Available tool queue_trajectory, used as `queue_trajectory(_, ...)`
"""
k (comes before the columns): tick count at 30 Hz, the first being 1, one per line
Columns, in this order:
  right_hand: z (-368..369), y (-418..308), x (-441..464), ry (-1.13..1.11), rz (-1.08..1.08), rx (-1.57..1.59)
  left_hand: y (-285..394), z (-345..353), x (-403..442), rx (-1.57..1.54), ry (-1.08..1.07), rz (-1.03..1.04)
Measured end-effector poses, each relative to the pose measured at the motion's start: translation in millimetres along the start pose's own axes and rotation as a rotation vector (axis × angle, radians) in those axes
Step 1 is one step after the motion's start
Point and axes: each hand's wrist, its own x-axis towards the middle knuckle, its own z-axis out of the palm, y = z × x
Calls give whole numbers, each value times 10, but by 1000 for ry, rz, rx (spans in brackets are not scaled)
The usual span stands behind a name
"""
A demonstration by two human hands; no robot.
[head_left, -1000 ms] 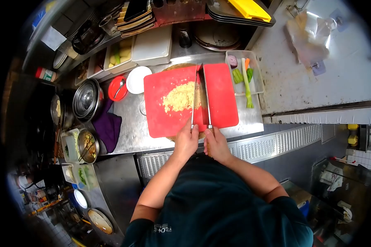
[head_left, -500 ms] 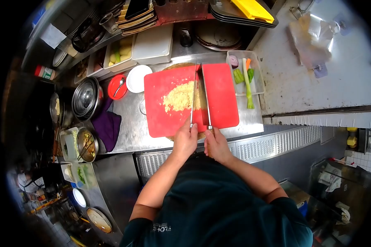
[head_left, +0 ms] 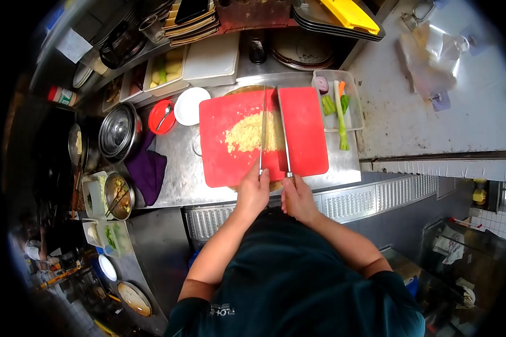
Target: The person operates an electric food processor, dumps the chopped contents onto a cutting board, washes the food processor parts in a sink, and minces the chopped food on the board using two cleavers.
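My left hand (head_left: pixel 253 194) is closed round the handle of a cleaver (head_left: pixel 263 126), whose blade is seen nearly edge-on over the chopped food. My right hand (head_left: pixel 299 199) grips a second cleaver (head_left: pixel 281 126), its blade standing just right of the first and roughly parallel to it. Finely chopped pale yellow food (head_left: pixel 245 132) lies heaped on the red cutting board (head_left: pixel 303 135), mostly left of the blades, with some bits between them. Whether either edge touches the board cannot be made out.
Right of the board stands a clear tub (head_left: pixel 352 119) of vegetables. To the left are a white plate (head_left: pixel 190 106), a red dish (head_left: pixel 161 124) with a spoon, metal bowls (head_left: pixel 117 132) and a purple cloth (head_left: pixel 146 171). Food containers (head_left: pixel 211 62) line the back.
The view has shifted slightly, moving the board a little right in the picture. Both cleavers remain held over it, with the right blade's angle slightly changed. The heap looks much the same.
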Motion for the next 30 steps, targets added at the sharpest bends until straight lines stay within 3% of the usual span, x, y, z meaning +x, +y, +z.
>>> queue_trajectory(7, 2, -7, -32, -21, -16, -16, 27, -22, -46, 13, 42, 71)
queue_trajectory(13, 20, -22, -47, -21, -15, 2, 184, -93, -79, 4, -6, -39)
queue_trajectory(17, 22, -3, -11, -21, 22, 13, -138, 14, 26, 12, 17, 27)
queue_trajectory(20, 47, -63, -67, 19, -24, 37, 3, -17, -33, 7, 12, 48)
queue_trajectory(22, 41, -33, -74, 39, -22, 33, 23, 15, -75, 7, 47, 167)
queue_trajectory(25, 33, -40, 6, 44, 4, 23, -13, 15, 23, 45, -32, 51)
queue_trajectory(30, 4, 7, -40, -18, -25, 2, -11, 41, -19, 54, 15, 87)
